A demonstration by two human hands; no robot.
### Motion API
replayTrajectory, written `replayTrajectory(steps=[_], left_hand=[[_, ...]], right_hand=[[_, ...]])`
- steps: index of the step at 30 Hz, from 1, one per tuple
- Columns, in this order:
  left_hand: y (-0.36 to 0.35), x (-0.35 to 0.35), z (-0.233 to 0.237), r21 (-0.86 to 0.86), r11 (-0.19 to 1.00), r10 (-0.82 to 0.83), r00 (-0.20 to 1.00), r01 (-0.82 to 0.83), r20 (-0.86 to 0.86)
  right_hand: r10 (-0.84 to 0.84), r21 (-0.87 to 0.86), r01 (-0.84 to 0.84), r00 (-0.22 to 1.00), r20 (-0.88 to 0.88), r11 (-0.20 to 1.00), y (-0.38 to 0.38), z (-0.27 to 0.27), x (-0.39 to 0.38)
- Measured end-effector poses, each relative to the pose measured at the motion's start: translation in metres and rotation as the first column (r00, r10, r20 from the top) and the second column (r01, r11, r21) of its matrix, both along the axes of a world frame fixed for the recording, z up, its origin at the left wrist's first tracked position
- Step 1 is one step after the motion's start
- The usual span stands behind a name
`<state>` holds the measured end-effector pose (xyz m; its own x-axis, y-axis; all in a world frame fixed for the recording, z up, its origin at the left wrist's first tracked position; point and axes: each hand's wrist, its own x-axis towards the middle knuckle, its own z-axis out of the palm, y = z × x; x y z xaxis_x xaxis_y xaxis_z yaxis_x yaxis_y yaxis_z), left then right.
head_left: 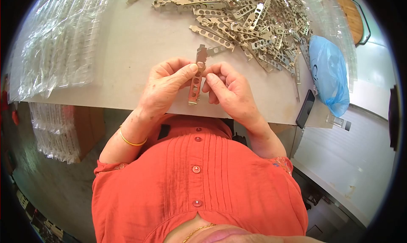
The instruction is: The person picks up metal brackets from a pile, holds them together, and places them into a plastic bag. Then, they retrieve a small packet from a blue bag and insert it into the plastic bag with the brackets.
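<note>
Upright between my hands is a flat metal bracket [196,84] with a row of round holes, near the table's front edge. My left hand [168,84] pinches its upper part between thumb and fingers. Close to the bracket's right side, my right hand [229,88] has its thumb and fingers curled together; whether it holds anything is hidden. Just behind the bracket's top, another metal bracket [217,50] lies on the table. Beyond it spreads a large heap of similar perforated brackets [254,24].
Clear plastic packs [63,39] cover the table's left side. On the right are a blue plastic bag [328,71], a dark phone [305,108] at the edge and a small clear bottle [338,122]. More wrapped packs [55,130] stand below the table at left.
</note>
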<state>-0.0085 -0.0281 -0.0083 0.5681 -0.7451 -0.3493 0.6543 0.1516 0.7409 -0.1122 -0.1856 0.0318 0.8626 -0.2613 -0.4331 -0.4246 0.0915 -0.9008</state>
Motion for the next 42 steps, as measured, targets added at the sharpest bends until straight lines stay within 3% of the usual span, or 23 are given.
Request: replayTrajectory(steps=[4, 7, 10, 13, 16, 18, 24, 33, 42], left_hand=[[0.0, -0.002, 0.002, -0.016, 1.0, -0.011, 1.0, 0.011, 0.006], [-0.001, -0.005, 0.005, 0.015, 1.0, -0.025, 0.991, 0.023, 0.13], [0.0, -0.004, 0.008, 0.043, 0.999, -0.016, 0.995, 0.012, 0.096], [0.001, -0.001, 0.001, 0.037, 0.997, 0.061, 0.981, -0.069, 0.184], [0.001, 0.002, 0.008, 0.025, 0.992, 0.117, 0.987, -0.121, 0.109], [0.001, 0.006, 0.009, 0.011, 0.997, 0.07, 0.996, -0.071, 0.062], [0.001, 0.012, 0.008, 0.065, 0.998, 0.018, 0.999, -0.015, -0.051], [-0.002, 0.022, 0.005, 0.087, 0.995, -0.041, 0.999, 0.04, 0.008], [-0.004, 0.019, 0.006, 0.094, 0.996, 0.013, 0.996, -0.004, -0.092]], right_hand=[[0.011, -0.038, -0.008, 0.996, 0.091, 0.999, 0.004, -0.002, -0.002], [0.073, -0.092, -0.062, 0.99, 0.121, 0.994, 0.004, -0.009, -0.003], [0.058, -0.054, -0.052, 0.991, 0.119, 0.997, 0.004, -0.006, -0.004], [-0.03, -0.051, 0.038, 0.987, 0.157, 0.998, -0.001, 0.002, -0.003], [-0.027, -0.042, 0.032, 0.992, 0.123, 0.999, -0.01, 0.002, -0.003], [0.011, 0.03, -0.013, 0.997, 0.072, 0.999, -0.01, -0.001, -0.003], [0.02, 0.029, -0.021, 0.999, 0.031, 0.999, -0.006, 0.002, 0.003], [0.048, 0.052, -0.053, 0.996, 0.078, 0.997, -0.005, -0.003, 0.008], [0.038, 0.068, -0.042, 0.998, 0.059, 0.997, -0.003, -0.004, 0.011]])
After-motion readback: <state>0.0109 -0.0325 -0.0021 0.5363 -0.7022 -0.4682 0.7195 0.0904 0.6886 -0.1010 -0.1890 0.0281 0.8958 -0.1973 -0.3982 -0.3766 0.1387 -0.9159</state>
